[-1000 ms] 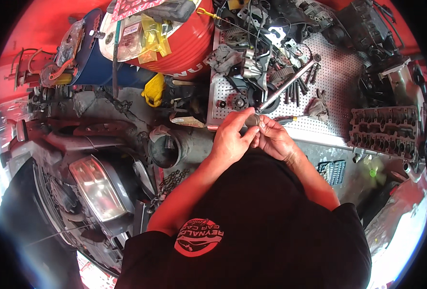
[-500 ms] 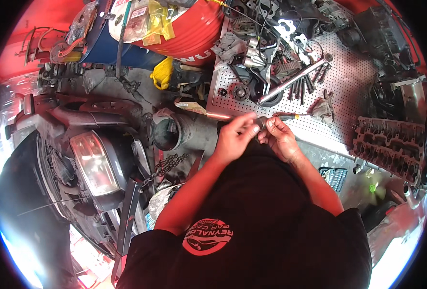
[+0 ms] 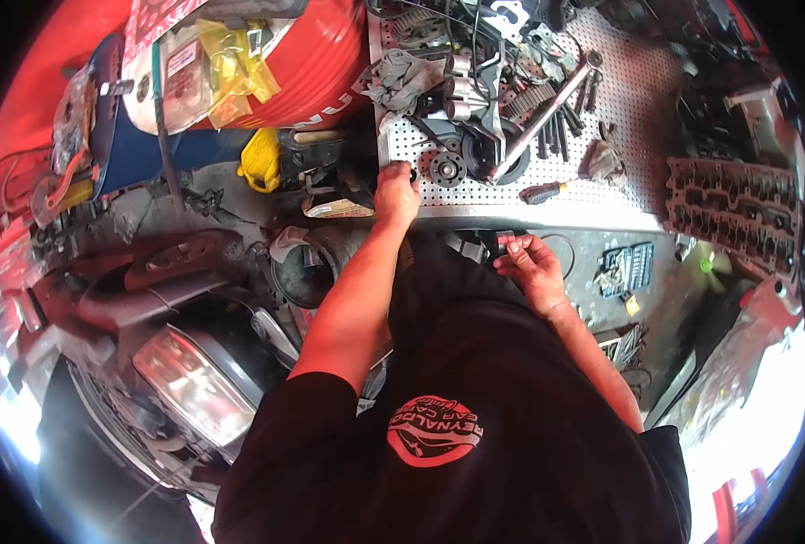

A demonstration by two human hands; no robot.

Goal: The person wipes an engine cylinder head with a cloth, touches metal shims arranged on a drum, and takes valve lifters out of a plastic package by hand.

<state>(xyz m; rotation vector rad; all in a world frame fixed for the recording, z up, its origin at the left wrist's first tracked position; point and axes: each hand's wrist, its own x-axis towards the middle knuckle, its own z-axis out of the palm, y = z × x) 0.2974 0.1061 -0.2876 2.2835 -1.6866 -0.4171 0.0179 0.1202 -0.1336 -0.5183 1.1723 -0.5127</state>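
My left hand (image 3: 397,194) reaches to the left front corner of the perforated metal table (image 3: 529,201). Its fingers are closed at a small black round part (image 3: 413,172), mostly hidden by them. Beside it lies a round hub with holes (image 3: 448,169), and then a black pulley (image 3: 509,163). In front of my body, below the table's front edge, my right hand (image 3: 533,270) pinches a small piece that I cannot make out. A screwdriver (image 3: 544,192) with a dark and yellow handle rests on the table between the hands and the bolts.
A long metal wrench (image 3: 552,113), several dark bolts (image 3: 558,136) and engine parts crowd the table. To the right stands a cylinder head (image 3: 733,204). A red drum (image 3: 321,63) and yellow jug (image 3: 260,160) are back left; a headlight (image 3: 189,381) is near left. A socket set (image 3: 627,269) lies lower right.
My hands were together around a small grey part and have parted. The left has moved forward and left onto the table corner; the right stays low before my body. The view has shifted.
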